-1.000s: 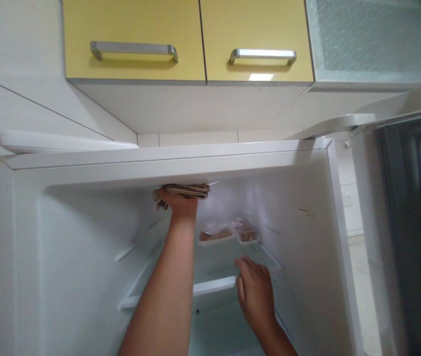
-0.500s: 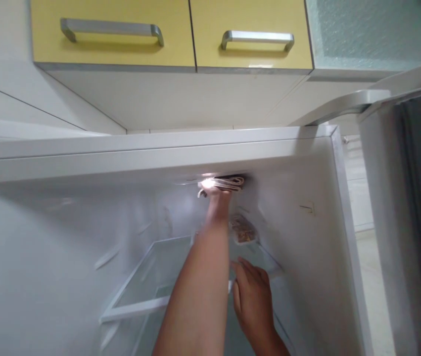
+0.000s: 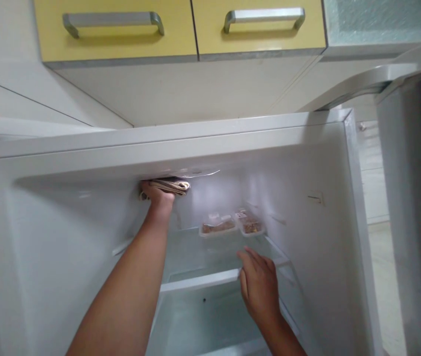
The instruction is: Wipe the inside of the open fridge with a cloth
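Inside an open white fridge (image 3: 203, 131), my left hand (image 3: 159, 194) presses a folded cloth (image 3: 175, 186) against the ceiling, toward the left side. Its fingers are wrapped round the cloth. My right hand (image 3: 257, 279) is at the front edge of the upper glass shelf (image 3: 195, 254), with its fingers curled and the thumb by the white shelf trim. Whether it grips the trim is hard to see. Two clear packs of brown food, one flat (image 3: 217, 226) and one to its right (image 3: 249, 223), lie at the back of that shelf.
A lower glass shelf (image 3: 199, 316) lies beneath. The fridge door (image 3: 403, 198) stands open on the right. Yellow cabinets (image 3: 121, 44) with metal handles hang above the fridge.
My left hand has moved left along the ceiling with the cloth, uncovering the ceiling light area and the flat food pack. My right hand stays near the shelf edge. The view has shifted slightly.
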The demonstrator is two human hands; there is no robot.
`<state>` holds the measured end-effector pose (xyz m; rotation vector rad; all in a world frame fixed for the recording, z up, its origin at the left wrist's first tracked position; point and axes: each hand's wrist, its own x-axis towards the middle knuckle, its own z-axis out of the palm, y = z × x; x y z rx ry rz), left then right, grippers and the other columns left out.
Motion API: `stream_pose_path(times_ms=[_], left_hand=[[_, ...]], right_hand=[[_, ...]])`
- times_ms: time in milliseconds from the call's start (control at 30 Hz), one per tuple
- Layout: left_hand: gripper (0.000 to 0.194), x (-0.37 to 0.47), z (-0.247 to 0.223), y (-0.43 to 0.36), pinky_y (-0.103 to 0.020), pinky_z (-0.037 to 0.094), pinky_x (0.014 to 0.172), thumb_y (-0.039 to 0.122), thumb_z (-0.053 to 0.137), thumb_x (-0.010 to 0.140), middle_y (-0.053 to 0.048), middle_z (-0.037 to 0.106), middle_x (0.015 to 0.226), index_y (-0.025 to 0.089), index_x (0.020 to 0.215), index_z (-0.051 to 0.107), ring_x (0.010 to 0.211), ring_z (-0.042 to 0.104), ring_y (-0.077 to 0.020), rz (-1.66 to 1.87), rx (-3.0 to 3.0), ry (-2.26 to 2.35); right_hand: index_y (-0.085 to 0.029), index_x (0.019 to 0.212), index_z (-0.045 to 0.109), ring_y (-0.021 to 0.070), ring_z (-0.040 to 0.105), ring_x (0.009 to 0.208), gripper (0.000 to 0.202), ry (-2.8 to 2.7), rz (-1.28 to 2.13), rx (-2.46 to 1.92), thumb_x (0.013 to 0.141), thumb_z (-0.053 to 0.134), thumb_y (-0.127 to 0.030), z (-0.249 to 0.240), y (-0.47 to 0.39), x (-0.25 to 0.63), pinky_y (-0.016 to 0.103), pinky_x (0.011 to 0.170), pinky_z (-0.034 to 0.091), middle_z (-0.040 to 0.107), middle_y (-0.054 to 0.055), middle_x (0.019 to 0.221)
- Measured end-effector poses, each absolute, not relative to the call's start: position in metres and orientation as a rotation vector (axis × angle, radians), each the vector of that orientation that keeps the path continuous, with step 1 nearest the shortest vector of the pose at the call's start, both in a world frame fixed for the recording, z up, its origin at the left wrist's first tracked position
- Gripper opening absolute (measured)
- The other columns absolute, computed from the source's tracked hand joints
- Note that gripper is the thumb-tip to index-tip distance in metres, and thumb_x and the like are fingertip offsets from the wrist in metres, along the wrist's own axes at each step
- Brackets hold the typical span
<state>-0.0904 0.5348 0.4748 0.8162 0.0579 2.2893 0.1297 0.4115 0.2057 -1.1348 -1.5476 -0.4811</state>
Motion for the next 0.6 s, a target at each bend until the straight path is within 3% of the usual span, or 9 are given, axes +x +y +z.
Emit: stream_pose_path(times_ms=[267,467,600], left_hand=[[0.047,-0.079,0.476,0.434,-0.043,0.055,0.093,0.051,0.026,0.091,-0.007,0.074,0.097,0.022,0.096,0.062,0.105,0.068,-0.0239,2.223,0.886,0.037],[0.023,-0.048,0.480,0.325,-0.041,0.054,0.096,0.032,0.037,0.083,-0.002,0.068,0.096,0.023,0.094,0.056,0.099,0.066,-0.0196,2.466,0.825,0.054],[0.013,0.003,0.468,0.276,-0.032,0.053,0.093,0.027,0.040,0.084,0.004,0.062,0.089,0.024,0.090,0.052,0.094,0.063,-0.0138,2.558,0.729,0.029]], right_hand=[[-0.018,0.114,0.067,0.0231,0.062,0.122,0.037,-1.611,-0.367,-1.162,0.088,0.045,-0.003,0.213,0.405,0.130,0.040,0.102,0.039,0.076,0.008,0.112],[-0.019,0.113,0.068,0.0221,0.062,0.121,0.035,-1.619,-0.334,-1.188,0.089,0.046,-0.005,0.214,0.403,0.129,0.038,0.103,0.038,0.075,0.008,0.113],[-0.019,0.114,0.067,0.0225,0.062,0.120,0.035,-1.628,-0.306,-1.194,0.088,0.047,-0.005,0.215,0.404,0.128,0.038,0.103,0.037,0.075,0.007,0.113]])
